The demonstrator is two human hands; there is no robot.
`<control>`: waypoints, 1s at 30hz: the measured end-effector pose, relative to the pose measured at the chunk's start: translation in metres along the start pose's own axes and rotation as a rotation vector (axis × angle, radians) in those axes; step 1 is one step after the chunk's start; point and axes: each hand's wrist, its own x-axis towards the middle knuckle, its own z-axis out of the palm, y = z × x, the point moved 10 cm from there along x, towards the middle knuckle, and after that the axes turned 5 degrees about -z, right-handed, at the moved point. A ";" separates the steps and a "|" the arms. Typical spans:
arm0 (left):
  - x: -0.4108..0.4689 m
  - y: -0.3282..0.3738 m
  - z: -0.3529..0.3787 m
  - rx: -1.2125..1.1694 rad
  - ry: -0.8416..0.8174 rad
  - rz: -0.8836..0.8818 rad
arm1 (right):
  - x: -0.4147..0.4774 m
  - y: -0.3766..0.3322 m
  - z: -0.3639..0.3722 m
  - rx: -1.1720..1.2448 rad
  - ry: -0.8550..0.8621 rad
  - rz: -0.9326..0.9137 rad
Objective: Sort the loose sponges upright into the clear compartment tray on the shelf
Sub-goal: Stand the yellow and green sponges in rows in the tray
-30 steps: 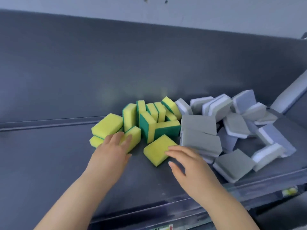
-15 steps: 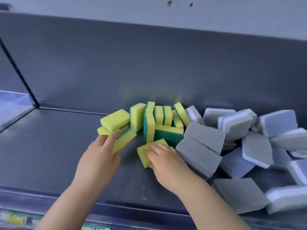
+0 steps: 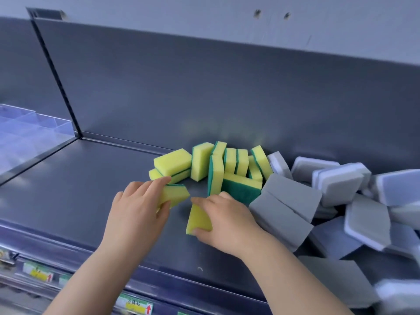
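Note:
Several yellow-and-green sponges (image 3: 218, 171) lie and stand in a loose cluster at the middle of the dark shelf (image 3: 79, 192). My left hand (image 3: 138, 210) grips one yellow-green sponge (image 3: 175, 194) between fingers and thumb, tilted, just off the cluster's front left. My right hand (image 3: 225, 221) holds another yellow sponge (image 3: 197, 220) by its edges, near the shelf surface. The clear compartment tray (image 3: 29, 130) sits on the neighbouring shelf section at far left.
A heap of grey-and-white sponges (image 3: 336, 201) fills the shelf's right side, touching my right hand's back. An upright divider post (image 3: 56, 73) separates the shelf from the tray's section. Price labels (image 3: 136, 304) run along the shelf's front edge.
The view has swung left, bringing the clear tray into sight. Both hands have closed on a yellow sponge each and pulled them away from the cluster toward the shelf front.

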 end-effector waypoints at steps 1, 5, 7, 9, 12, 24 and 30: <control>0.000 0.002 -0.003 -0.021 0.021 0.001 | -0.003 0.003 -0.008 0.042 0.074 0.020; 0.001 0.014 -0.008 -0.170 0.005 0.011 | -0.024 0.016 -0.033 0.215 0.349 0.113; 0.001 0.024 -0.004 -0.188 -0.023 0.044 | -0.037 0.023 -0.038 0.268 0.451 0.159; 0.000 0.033 0.003 -0.249 -0.089 0.030 | -0.047 0.029 -0.036 0.311 0.478 0.213; -0.001 0.044 0.014 -0.285 -0.161 0.014 | -0.059 0.036 -0.028 0.372 0.453 0.269; -0.013 0.058 0.000 -0.201 -0.026 0.144 | -0.098 0.054 -0.068 0.372 0.701 0.278; -0.019 0.051 -0.006 -0.163 -0.033 0.133 | -0.112 0.053 -0.061 0.442 0.724 0.244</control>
